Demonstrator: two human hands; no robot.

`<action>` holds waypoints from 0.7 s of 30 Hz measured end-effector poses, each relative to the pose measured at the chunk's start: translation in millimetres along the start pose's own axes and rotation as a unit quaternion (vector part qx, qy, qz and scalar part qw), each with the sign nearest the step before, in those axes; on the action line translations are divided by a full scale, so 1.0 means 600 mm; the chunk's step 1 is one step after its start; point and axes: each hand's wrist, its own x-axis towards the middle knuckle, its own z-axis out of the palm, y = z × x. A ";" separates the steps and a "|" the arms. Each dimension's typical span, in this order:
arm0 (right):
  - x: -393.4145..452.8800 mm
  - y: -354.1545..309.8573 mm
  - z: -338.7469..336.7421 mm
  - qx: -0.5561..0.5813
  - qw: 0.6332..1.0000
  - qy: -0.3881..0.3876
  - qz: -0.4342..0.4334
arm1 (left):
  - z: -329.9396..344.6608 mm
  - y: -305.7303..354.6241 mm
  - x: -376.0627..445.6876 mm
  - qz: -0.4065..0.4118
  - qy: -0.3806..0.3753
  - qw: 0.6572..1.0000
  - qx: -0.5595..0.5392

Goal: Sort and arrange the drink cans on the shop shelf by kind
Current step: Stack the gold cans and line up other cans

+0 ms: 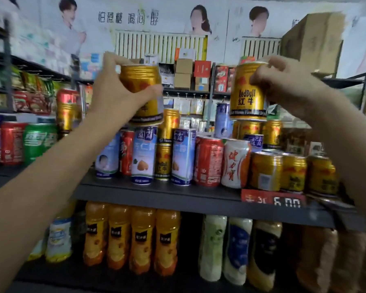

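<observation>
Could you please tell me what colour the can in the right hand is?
Gold, with red Red Bull lettering; the can shows best in the head view.

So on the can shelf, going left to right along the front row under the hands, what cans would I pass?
Blue-and-white almond can → small gold can → second blue-and-white can → red can → white can with red writing → three gold cans.

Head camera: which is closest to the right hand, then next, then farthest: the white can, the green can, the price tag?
From the right hand:
1. White can, on the shelf below it, a bit left.
2. Price tag, on the shelf's front edge, lower still.
3. Green can, far over on the left.
</observation>
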 end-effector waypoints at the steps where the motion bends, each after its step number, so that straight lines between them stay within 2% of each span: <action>1: -0.002 0.003 -0.020 -0.013 1.000 0.008 -0.001 | 0.028 0.020 -0.001 -0.002 -0.022 1.000 -0.017; 6: -0.005 0.037 -0.109 -0.095 0.995 0.038 0.017 | 0.151 0.075 0.003 -0.026 -0.106 0.992 -0.064; 12: 0.032 0.128 -0.180 -0.188 0.973 0.046 0.126 | 0.275 0.097 0.016 -0.025 -0.184 0.981 -0.055; 14: 0.043 0.158 -0.187 -0.210 0.966 0.040 0.143 | 0.305 0.098 0.020 -0.027 -0.200 0.978 -0.057; 17: 0.051 0.202 -0.178 -0.180 0.970 0.025 0.161 | 0.337 0.092 0.026 -0.032 -0.209 0.976 -0.049; 21: 0.068 0.245 -0.172 -0.210 0.966 0.008 0.151 | 0.356 0.080 0.027 -0.033 -0.215 0.976 -0.029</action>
